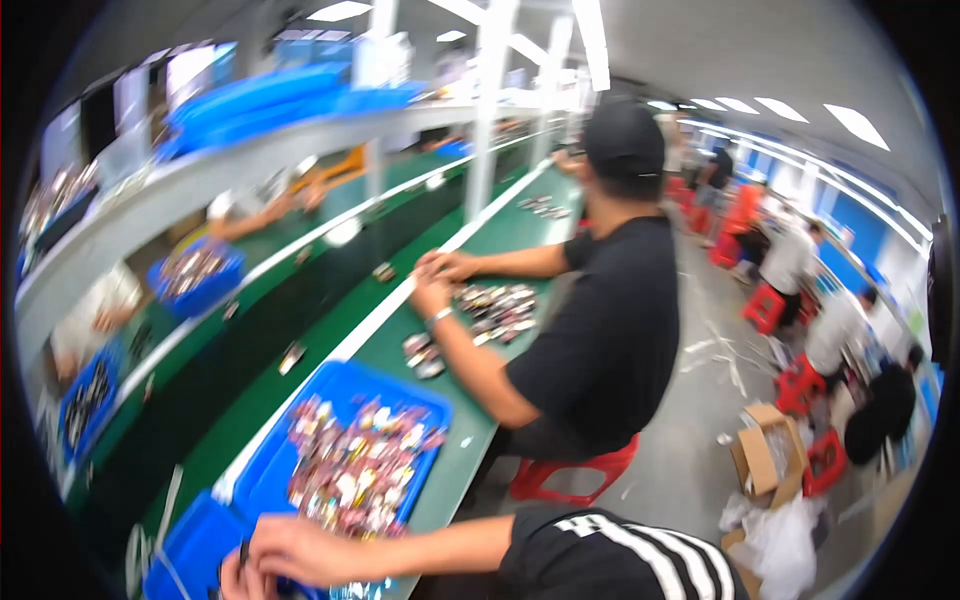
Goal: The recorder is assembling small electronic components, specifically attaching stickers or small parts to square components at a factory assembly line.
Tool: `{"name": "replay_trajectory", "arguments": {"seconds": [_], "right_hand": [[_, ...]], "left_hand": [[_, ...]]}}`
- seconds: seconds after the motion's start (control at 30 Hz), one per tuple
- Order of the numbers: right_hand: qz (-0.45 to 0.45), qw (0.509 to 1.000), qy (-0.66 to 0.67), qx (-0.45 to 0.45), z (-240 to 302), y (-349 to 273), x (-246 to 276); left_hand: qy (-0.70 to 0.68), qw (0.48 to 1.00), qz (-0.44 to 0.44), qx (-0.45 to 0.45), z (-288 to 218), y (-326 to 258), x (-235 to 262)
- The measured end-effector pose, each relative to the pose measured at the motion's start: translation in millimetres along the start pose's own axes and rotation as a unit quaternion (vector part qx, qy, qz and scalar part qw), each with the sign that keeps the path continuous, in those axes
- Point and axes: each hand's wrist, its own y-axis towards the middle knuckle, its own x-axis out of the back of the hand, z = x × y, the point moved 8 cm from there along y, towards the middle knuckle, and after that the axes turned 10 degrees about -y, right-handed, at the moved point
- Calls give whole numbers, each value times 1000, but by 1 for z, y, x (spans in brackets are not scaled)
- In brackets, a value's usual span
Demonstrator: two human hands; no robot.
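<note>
My right hand (305, 550) reaches in from the right along the lower edge, its bare forearm coming out of a black sleeve with white stripes. Beside it my left hand (240, 580) shows only in part, cut off by the lower edge. The fingers of both are closed together around a small dark part (244, 553), too blurred to name further. Under and left of the hands is a blue bin (190, 545). Just beyond stands a larger blue tray (262, 462) holding a heap of small reddish and silvery parts (350, 465).
A co-worker in a black T-shirt and cap (620, 300) sits on a red stool (580, 477), handling parts beside a pile (498, 308). A green conveyor belt (335, 290) runs along the bench. Opposite are another blue bin (197, 275) and other people's hands. A cardboard box (770, 455) is on the floor.
</note>
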Motion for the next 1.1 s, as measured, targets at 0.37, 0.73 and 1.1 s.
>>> {"name": "replay_trajectory", "arguments": {"seconds": [0.37,0.73,1.1], "right_hand": [[-14,988,-119,-99,5,8,24],[-32,985,-144,-93,5,10,24],[0,983,-157,-93,9,10,28]], "left_hand": [[-84,992,94,7,15,14,-25],[-79,988,128,-13,14,10,-27],[-52,990,128,-29,13,4,-27]]}}
